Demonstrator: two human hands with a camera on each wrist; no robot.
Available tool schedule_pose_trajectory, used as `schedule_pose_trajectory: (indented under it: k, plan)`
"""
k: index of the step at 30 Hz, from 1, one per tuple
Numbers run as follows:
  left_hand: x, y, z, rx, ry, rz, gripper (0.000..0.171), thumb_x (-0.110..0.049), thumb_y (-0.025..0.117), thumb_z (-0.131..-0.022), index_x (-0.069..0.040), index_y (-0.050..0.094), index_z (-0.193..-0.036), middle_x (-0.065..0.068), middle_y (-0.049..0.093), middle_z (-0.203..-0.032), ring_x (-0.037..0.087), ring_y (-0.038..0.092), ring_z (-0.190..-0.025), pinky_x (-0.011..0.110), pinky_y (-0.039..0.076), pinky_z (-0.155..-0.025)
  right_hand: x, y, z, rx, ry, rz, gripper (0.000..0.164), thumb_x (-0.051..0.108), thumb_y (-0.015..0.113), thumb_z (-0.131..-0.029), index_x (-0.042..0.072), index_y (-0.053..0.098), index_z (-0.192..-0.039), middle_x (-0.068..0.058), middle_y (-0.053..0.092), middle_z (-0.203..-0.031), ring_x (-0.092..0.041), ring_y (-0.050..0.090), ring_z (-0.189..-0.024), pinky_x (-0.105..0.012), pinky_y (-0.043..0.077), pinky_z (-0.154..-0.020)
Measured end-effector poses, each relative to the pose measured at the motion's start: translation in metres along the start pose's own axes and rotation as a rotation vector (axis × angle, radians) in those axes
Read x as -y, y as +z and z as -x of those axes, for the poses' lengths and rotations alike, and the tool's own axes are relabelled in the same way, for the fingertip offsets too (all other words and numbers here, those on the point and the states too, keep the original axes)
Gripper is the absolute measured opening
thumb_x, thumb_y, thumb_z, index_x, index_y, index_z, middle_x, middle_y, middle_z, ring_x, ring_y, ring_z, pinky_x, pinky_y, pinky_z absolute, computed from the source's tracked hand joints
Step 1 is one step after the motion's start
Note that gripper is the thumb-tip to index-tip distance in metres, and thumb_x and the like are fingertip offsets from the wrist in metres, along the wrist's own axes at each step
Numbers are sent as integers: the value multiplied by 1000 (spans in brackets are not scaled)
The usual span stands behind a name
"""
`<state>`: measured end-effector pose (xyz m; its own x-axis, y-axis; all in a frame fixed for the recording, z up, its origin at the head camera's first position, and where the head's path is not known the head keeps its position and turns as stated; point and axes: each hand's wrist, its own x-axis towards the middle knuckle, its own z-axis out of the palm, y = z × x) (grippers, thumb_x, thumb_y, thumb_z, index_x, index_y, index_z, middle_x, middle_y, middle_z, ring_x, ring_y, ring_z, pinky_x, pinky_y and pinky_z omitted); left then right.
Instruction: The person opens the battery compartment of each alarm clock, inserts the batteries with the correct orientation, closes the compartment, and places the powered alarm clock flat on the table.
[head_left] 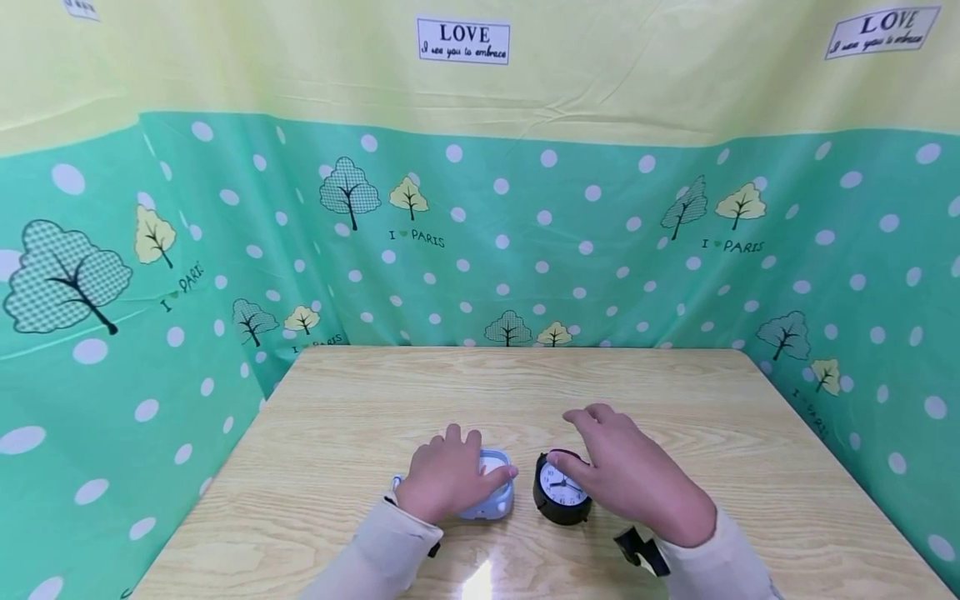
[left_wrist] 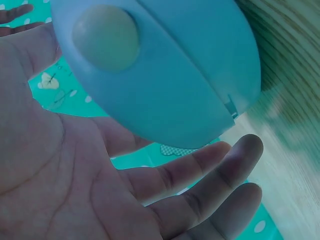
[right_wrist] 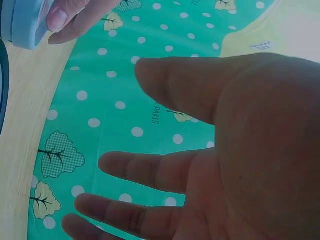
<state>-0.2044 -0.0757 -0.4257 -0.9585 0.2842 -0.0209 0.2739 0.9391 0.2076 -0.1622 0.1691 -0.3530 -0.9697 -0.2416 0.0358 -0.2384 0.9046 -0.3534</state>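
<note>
A light-blue rounded case (head_left: 491, 504) with a pale face stands on the table, partly covered by my left hand (head_left: 448, 477). Its blue shell (left_wrist: 180, 65) with a pale round knob fills the top of the left wrist view. The left fingers spread loosely around it, and I cannot tell whether they touch it. To its right is a black round alarm clock (head_left: 562, 498) with a white dial. Over the clock's right side hovers my right hand (head_left: 637, 471), thumb and fingers apart. In the right wrist view these fingers (right_wrist: 150, 167) extend with nothing between them.
Both items are on a light wooden table (head_left: 450, 392). A green and yellow curtain (head_left: 525, 217) with dots and trees hangs behind and at the sides. A black strap piece (head_left: 641, 550) hangs by the right sleeve.
</note>
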Motion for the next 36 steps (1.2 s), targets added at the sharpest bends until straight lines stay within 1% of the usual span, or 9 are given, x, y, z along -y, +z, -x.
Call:
schedule_pose_trajectory:
  k: [3,7,12,18,22,26,32,36]
  plan:
    - [0,2,0,3,1,-12,93,-85,48,-87,-4,64,-131,18,62,-116,31,62,-88,50,55,-73,1,3,-3,-10,-2,6,62,57,64,-97,13,60,-141,-13,59,-139,-32,60,-126,-54,52,-99]
    - [-1,3,0,4,-2,-35,97,-88,46,-85,-4,64,-131,19,62,-116,32,62,-89,50,55,-73,2,8,-6,-25,-10,1,50,47,70,-96,15,65,-134,-7,64,-131,-25,63,-119,-49,54,-97]
    - [-5,2,1,-1,-20,-56,99,-89,46,-84,-3,63,-131,20,63,-117,35,64,-92,52,55,-75,2,14,-7,-38,-36,3,43,40,73,-95,14,68,-129,-7,66,-126,-23,65,-115,-47,55,-96]
    - [-10,-2,-5,-5,-75,-64,100,-92,44,-81,-4,65,-124,17,63,-109,34,63,-90,53,53,-74,-1,22,-9,-12,-28,11,41,39,75,-94,14,69,-126,-5,66,-122,-21,65,-112,-46,56,-95]
    - [-13,-5,-10,7,-93,-77,99,-92,45,-81,-3,67,-119,16,63,-104,34,63,-90,53,52,-75,-1,23,-10,3,-28,17,40,40,75,-94,15,70,-125,-4,66,-120,-19,65,-109,-46,56,-93]
    - [-14,-4,-12,26,-106,-93,100,-92,44,-81,-3,67,-120,17,64,-104,33,62,-87,53,53,-74,-1,22,-10,4,-37,20,40,40,75,-94,15,70,-124,-3,66,-118,-19,65,-108,-45,56,-93]
    - [-14,-2,-15,60,-130,-130,99,-91,45,-82,-3,66,-121,14,64,-102,27,59,-78,49,54,-73,-4,19,-9,0,-27,12,39,39,74,-94,15,71,-124,-4,66,-123,-21,64,-113,-46,55,-95]
    - [-14,-1,-18,81,-147,-142,99,-91,45,-81,-4,66,-121,13,65,-102,24,58,-77,48,54,-73,-5,19,-10,11,-17,7,38,40,74,-95,16,71,-124,-4,66,-124,-21,64,-114,-47,55,-96]
